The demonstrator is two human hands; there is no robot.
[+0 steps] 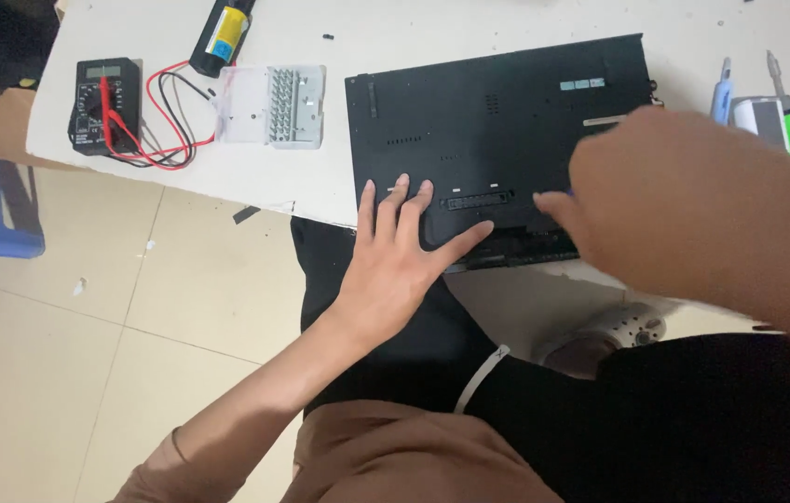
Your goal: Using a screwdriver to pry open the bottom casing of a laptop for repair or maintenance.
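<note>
The left hand (pixel 395 251) lay flat, fingers spread, pressing the black laptop base (pixel 497 140) lying upside down beneath both hands, its long axis running left to right. The right hand (pixel 665 200), blurred, touched its near edge; its grip could not be told.

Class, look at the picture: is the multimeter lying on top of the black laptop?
No. The multimeter lies on the white table, well apart from the laptop, on which the left hand rests.
</note>
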